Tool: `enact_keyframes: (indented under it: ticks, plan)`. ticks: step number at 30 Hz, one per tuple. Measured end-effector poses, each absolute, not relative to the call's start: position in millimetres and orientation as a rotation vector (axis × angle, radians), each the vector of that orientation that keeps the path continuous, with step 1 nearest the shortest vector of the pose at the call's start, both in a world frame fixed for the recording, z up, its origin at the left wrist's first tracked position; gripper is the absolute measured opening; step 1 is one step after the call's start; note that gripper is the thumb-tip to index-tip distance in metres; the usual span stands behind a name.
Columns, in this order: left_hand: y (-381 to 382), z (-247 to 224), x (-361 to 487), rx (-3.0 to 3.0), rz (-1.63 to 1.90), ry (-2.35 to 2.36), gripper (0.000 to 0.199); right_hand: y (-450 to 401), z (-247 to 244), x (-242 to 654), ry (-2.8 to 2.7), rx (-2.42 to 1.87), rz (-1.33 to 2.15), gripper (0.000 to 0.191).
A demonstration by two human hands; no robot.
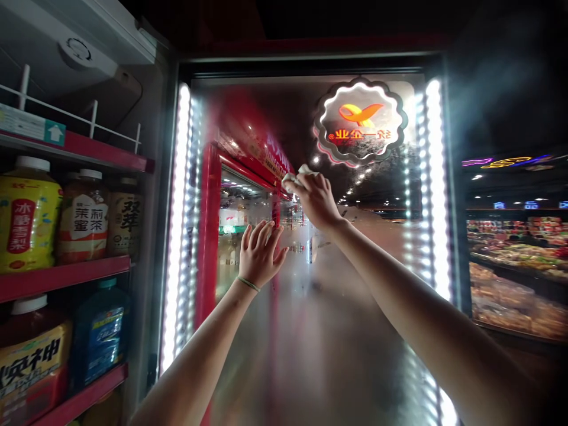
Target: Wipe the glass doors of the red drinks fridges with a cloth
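A glass door [328, 319] with bright light strips down both sides fills the middle of the view; its lower part looks hazy. My right hand [316, 198] presses a pale crumpled cloth [291, 179] against the upper middle of the glass, its fingers curled on it. Lower and to the left, my left hand [260, 254] rests at the glass with fingers spread and nothing in it. A round scalloped sticker [361, 121] with reversed lettering is on the glass, above and right of my right hand.
Shelves with red edges [66, 277] at the left hold several drink bottles, among them a yellow one [27, 216] and a blue-green one [102, 331]. The door's dark frame [459, 236] stands at the right, and past it are displays of packed goods [510, 296].
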State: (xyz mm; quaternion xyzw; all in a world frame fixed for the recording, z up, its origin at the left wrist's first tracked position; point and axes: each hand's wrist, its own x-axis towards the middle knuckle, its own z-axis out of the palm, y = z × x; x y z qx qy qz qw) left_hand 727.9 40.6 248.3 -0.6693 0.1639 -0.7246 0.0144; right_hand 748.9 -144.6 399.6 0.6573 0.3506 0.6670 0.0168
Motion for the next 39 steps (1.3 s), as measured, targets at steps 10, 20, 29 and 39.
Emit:
enact_keyframes:
  ticks: [10,20,29,39]
  plan:
    - [54.6,242.8,722.9,-2.129,-2.162,0.593,0.054,-130.2,404.4,750.0,1.084,2.064,2.118,0.051]
    - [89.4,231.9,714.4,-2.097,-2.128,0.516,0.053,-111.4,399.2,750.1,1.216,2.005,2.025,0.057]
    - [119.1,228.8,706.5,-2.060,-2.124,0.481,0.056,-93.7,400.2,749.5,1.257,1.992,1.992,0.053]
    - [157.7,226.9,699.1,-2.063,-2.103,0.492,0.058,-69.1,393.3,744.1,1.373,2.011,1.976,0.053]
